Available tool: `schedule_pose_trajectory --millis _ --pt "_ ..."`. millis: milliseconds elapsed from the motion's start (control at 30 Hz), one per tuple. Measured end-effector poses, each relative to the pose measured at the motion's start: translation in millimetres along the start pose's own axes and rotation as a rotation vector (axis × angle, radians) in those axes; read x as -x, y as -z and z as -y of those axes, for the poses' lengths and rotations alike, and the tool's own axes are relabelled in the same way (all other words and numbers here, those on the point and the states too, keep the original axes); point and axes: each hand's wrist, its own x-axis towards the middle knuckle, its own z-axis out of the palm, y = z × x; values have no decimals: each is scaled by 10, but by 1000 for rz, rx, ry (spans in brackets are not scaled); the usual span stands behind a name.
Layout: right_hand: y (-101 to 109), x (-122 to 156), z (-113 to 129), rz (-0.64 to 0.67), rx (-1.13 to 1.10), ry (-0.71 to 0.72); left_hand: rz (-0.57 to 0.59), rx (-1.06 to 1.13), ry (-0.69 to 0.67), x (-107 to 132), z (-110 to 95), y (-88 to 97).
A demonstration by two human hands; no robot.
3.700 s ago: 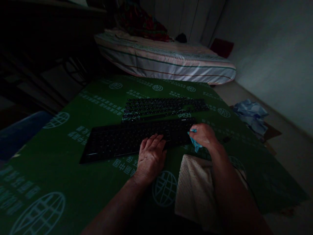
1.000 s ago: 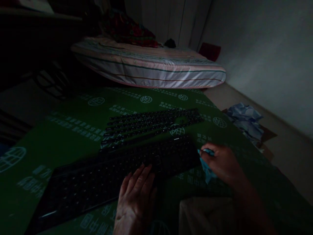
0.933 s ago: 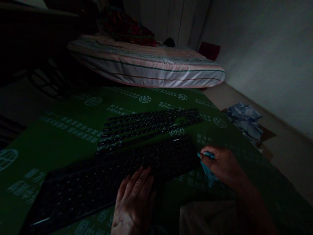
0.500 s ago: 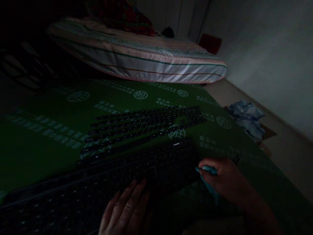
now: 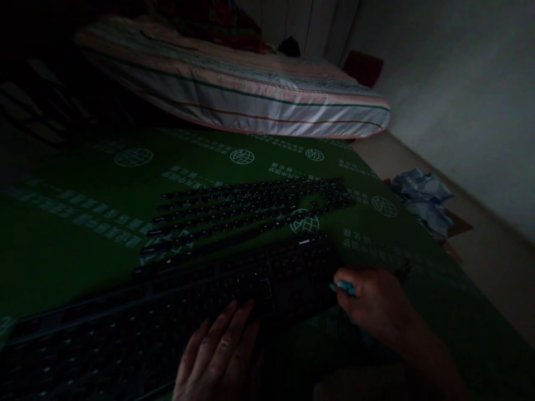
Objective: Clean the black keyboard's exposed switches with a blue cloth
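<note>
A black keyboard (image 5: 288, 278) lies slantwise across the green tabletop, with a small white brand mark near its upper right edge. My left hand (image 5: 221, 351) rests on its front part, fingers stretched out and lying flat. My right hand (image 5: 370, 301) is closed around a teal cloth (image 5: 346, 287) at the keyboard's right end; most of the cloth is hidden in the fist. Beyond the keyboard, loose black keycaps (image 5: 225, 209) lie set out in rows on the table. Dim light hides the detail of the keyboard's surface.
The green tabletop (image 5: 92, 195) carries pale printed globes and lettering. A small dark object (image 5: 403, 270) lies right of my right hand. Past the far edge stands a bed with a striped mattress (image 5: 267, 108). Crumpled bluish material (image 5: 422, 195) sits on the floor at right, by the wall.
My right hand has moved slightly left with the cloth, closer against the keyboard's right end, and less cloth shows. The left hand stays on the keyboard. The view has shifted slightly.
</note>
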Motion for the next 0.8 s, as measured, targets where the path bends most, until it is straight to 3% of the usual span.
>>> schedule_pose_trajectory --millis 167,267,433,633,800 --pt "32 -15 75 74 37 18 -16 -4 26 -47 -65 19" --pt "44 -18 65 60 71 -26 -17 -5 69 -75 -122 27" --pt "24 -22 72 37 51 79 -24 3 87 -102 -163 32" --pt "63 -18 57 8 76 33 -24 2 95 -127 -170 42" --pt "37 -4 120 23 20 127 -23 -14 87 -134 -181 38"
